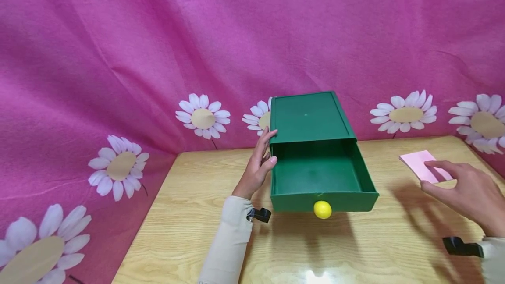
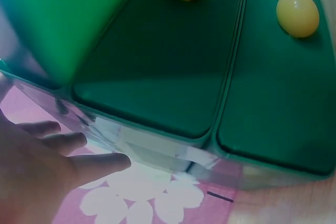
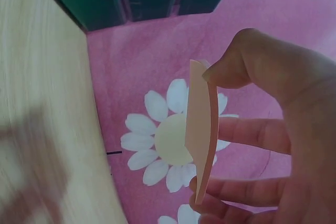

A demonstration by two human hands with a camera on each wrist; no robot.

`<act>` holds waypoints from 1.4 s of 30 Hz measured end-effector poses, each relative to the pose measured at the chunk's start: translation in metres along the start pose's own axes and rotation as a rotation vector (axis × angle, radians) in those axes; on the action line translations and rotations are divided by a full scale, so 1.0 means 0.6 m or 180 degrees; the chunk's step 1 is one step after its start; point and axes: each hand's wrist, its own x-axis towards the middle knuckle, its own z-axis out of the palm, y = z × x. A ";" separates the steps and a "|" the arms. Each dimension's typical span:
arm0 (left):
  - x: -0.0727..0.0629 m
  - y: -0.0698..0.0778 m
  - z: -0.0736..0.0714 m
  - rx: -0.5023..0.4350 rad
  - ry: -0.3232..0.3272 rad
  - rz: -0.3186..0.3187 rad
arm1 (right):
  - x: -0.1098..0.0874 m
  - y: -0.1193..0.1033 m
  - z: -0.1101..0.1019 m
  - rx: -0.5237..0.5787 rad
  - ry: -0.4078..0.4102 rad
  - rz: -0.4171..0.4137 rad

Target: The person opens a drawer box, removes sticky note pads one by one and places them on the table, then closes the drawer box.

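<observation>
A green drawer cabinet (image 1: 307, 119) has its top drawer (image 1: 292, 203) pulled out, with a round yellow knob (image 1: 322, 209) on the front. The drawer's inside shows bare green floor. Against the cabinet's left side rests my left hand (image 1: 254, 172), fingers mostly straight and thumb near the front edge. To the right, my right hand (image 1: 469, 189) pinches a pink sticky note pad (image 1: 419, 165) above the table. The right wrist view shows the pad (image 3: 199, 114) edge-on, slightly bent between thumb and fingers.
Two further drawer fronts with yellow knobs (image 2: 297, 14) appear in the left wrist view. The cabinet stands on a wooden table (image 1: 177, 227). Behind it hangs a magenta cloth (image 1: 236, 34) printed with white daisies.
</observation>
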 end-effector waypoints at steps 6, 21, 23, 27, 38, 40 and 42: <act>0.001 -0.026 0.006 0.0040 0.0103 0.0034 | 0.002 0.015 0.003 -0.0055 -0.0066 -0.0069; 0.012 0.021 0.021 0.0044 0.0370 -0.0444 | -0.005 0.042 0.009 -0.0144 -0.0269 0.0034; 0.010 0.009 0.019 0.0085 0.0447 -0.0435 | -0.005 0.041 0.011 -0.0143 -0.0334 0.0067; 0.010 -0.019 0.011 0.0115 0.0484 -0.0399 | -0.005 0.038 0.013 -0.0141 -0.0399 0.0116; 0.010 -0.019 0.006 0.0117 0.0448 -0.0319 | -0.003 0.028 0.016 -0.0285 -0.0762 0.0527; 0.012 -0.021 0.010 0.0114 0.0445 -0.0293 | -0.005 0.032 0.016 -0.0307 -0.0776 0.0621; 0.011 -0.023 0.014 0.0116 0.0457 -0.0308 | -0.007 0.037 0.017 -0.0335 -0.0831 0.0727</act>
